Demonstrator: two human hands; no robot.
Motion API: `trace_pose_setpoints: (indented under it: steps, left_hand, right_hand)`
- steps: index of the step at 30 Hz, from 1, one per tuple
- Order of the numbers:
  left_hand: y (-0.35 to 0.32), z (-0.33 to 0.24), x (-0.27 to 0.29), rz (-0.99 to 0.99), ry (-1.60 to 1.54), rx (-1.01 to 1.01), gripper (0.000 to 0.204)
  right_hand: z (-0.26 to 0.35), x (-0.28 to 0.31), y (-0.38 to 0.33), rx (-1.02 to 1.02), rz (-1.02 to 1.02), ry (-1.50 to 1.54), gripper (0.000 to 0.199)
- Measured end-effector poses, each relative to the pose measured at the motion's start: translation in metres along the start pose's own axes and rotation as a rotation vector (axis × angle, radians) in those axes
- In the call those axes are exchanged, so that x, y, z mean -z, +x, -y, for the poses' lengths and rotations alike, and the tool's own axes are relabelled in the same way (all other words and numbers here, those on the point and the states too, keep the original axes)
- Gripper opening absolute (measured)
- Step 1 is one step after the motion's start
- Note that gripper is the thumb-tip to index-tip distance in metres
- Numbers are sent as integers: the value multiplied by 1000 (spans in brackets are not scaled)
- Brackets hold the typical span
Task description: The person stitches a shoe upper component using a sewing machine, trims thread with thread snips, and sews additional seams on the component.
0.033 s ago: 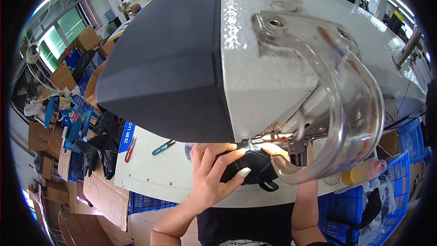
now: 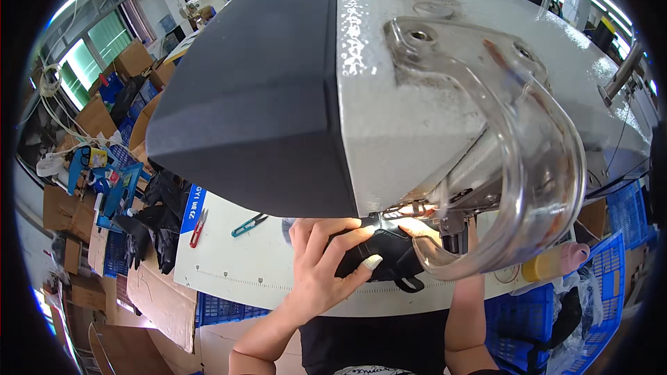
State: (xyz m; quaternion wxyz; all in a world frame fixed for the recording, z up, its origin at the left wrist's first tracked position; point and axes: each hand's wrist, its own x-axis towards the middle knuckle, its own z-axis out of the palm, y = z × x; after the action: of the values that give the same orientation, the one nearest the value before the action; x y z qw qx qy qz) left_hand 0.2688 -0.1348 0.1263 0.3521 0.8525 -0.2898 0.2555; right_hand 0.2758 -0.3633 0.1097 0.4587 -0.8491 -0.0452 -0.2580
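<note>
A black stitched piece (image 2: 389,253) with a small loop at its near edge lies under the head of a sewing machine (image 2: 410,132). My left hand (image 2: 323,260) grips its left side, fingers curled over the top and thumb pressed on the near part. On the far right side of the piece, fingertips of my right hand (image 2: 419,228) press against it. The rest of that hand is mostly hidden by the machine and its clear curved guard (image 2: 517,215). The guard and machine head also hide the piece's far end.
On the white worktable (image 2: 229,257), left of my hands, lie red thread snips (image 2: 198,229) and green thread snips (image 2: 249,225). A yellow bottle with a pink cap (image 2: 552,262) stands at the right edge. Blue crates (image 2: 611,271), cardboard boxes (image 2: 132,59) and black pieces (image 2: 156,226) surround the table.
A small part of the machine behind the clear guard has shifted slightly. Both hands and the black piece stay in place.
</note>
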Motion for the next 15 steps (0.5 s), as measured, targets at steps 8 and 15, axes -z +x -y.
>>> trace_pose_setpoints:
  steps: [8,15]
  left_hand:
    - [13,5,14,61,5,5,36]
    - [27,17,26,116,-7,-62,39]
  right_hand:
    - [-5,-7,0,211,-65,-199,21]
    - [-65,-49,-44,-220,27,149,34]
